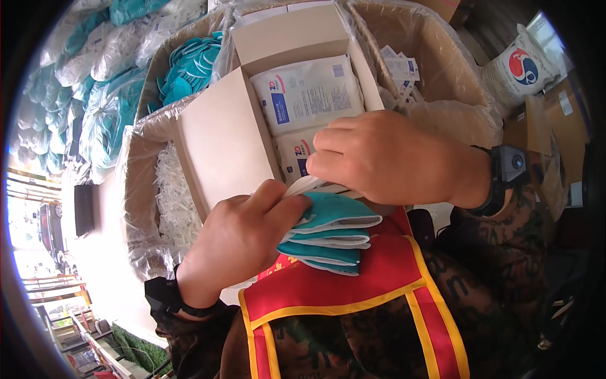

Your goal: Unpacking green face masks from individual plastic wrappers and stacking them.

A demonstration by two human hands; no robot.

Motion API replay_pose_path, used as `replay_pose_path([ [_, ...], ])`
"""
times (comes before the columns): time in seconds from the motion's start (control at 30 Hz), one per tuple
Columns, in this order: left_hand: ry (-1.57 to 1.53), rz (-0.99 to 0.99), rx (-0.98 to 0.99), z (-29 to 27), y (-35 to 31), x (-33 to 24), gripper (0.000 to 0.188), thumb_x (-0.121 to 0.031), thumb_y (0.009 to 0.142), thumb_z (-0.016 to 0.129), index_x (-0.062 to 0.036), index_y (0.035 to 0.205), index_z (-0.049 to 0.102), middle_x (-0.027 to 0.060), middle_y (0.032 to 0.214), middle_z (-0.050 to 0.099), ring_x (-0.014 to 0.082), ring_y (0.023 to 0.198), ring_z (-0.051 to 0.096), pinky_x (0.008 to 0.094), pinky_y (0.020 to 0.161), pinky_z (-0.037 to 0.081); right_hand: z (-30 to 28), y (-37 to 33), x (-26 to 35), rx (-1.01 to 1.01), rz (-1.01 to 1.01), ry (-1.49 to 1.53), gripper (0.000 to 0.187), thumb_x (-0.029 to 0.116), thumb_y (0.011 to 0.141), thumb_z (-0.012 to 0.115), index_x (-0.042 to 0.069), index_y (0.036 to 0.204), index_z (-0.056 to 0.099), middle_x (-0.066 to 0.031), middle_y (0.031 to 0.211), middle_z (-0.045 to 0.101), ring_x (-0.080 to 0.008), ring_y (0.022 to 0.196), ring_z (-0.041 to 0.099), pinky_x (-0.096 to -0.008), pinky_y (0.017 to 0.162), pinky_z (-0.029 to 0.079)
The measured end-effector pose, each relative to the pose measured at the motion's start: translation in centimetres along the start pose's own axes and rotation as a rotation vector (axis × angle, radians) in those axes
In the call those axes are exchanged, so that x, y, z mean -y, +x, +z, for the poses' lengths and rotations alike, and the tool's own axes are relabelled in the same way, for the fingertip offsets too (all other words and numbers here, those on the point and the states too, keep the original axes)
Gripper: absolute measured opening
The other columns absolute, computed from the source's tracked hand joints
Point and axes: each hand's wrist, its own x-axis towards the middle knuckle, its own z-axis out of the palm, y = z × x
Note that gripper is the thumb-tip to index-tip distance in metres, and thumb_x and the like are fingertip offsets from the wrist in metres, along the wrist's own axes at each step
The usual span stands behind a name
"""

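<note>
- Dark patterned clothing (391, 335) covers the person's torso and arms, with a red apron (334, 284) edged in yellow over it.
- Plastic-lined cardboard boxes surround the work: the back-left box (151, 85) holds a heap of teal pieces (189, 66), the near-left box (140, 196) holds white strips (173, 196), and the right box (442, 76) holds small white packets (401, 68).
- Clear bags (113, 114) of teal and white goods are piled at the far left.
- Between the boxes, a pale carton (221, 139) stands with its flaps open.
- White sack (514, 69) with a red and blue round mark, beyond the right box.
- Two white packs are visible inside the carton, an upper pack (315, 95) and a lower pack (293, 148) partly hidden by the right hand (391, 151).
- Above the apron, just in front of the carton, the left hand (246, 230) grips a stack of folded teal pieces (334, 218) between thumb and fingers, their white-lined edges fanned to the right.
- Right hand: fingers curled closed, pinching a thin white band (304, 184) that runs to the left fingertips; its own fingertips are mostly hidden.
- Black wrist devices sit on both wrists; the right device (510, 162) shows a round lens.
</note>
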Motion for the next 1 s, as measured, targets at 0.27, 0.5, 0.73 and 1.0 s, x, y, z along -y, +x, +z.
replay_pose_path([
  [0.27, 0.007, 0.007, 0.013, -0.1, 0.5, -0.3, 0.031, -0.007, 0.073, 0.065, -0.0092, 0.103, 0.061, 0.0068, 0.085, 0.052, 0.0247, 0.064, 0.064, 0.0344, 0.057, 0.053, -0.9, -0.4, -0.9, 0.008, 0.038, 0.321, 0.022, 0.008, 0.077, 0.071, 0.005, 0.097, 0.061, -0.0088, 0.090, 0.060, -0.0274, 0.081, 0.063, -0.0319, 0.070, 0.052],
  [0.5, -0.020, 0.003, -0.013, 0.0, 0.9, -0.3, 0.031, -0.006, 0.072, 0.066, -0.0085, 0.102, 0.061, 0.0069, 0.084, 0.052, 0.0255, 0.066, 0.064, 0.0348, 0.059, 0.053, -0.5, -1.6, -1.6, 0.098, 0.230, 0.757, 0.039, -0.001, 0.076, 0.065, 0.002, 0.115, 0.058, -0.0127, 0.102, 0.062, -0.0231, 0.086, 0.065, -0.0319, 0.075, 0.053],
  [0.73, -0.022, -0.016, 0.012, 0.0, 1.1, -0.3, 0.032, -0.005, 0.072, 0.066, -0.0083, 0.103, 0.061, 0.0070, 0.084, 0.052, 0.0253, 0.066, 0.063, 0.0346, 0.059, 0.053, -1.4, -1.3, -1.0, 0.029, 0.198, 0.592, 0.052, 0.002, 0.078, 0.066, 0.005, 0.128, 0.052, -0.0117, 0.111, 0.059, -0.0215, 0.090, 0.065, -0.0306, 0.074, 0.054],
  [1.0, 0.023, 0.036, -0.003, 0.4, 1.3, -0.3, 0.029, -0.006, 0.072, 0.064, -0.0089, 0.101, 0.061, 0.0062, 0.083, 0.052, 0.0235, 0.062, 0.062, 0.0330, 0.056, 0.052, -0.6, -0.5, 0.3, 0.017, 0.076, 0.103, 0.020, 0.007, 0.079, 0.064, 0.003, 0.097, 0.058, -0.0096, 0.090, 0.059, -0.0249, 0.084, 0.065, -0.0317, 0.070, 0.054],
])
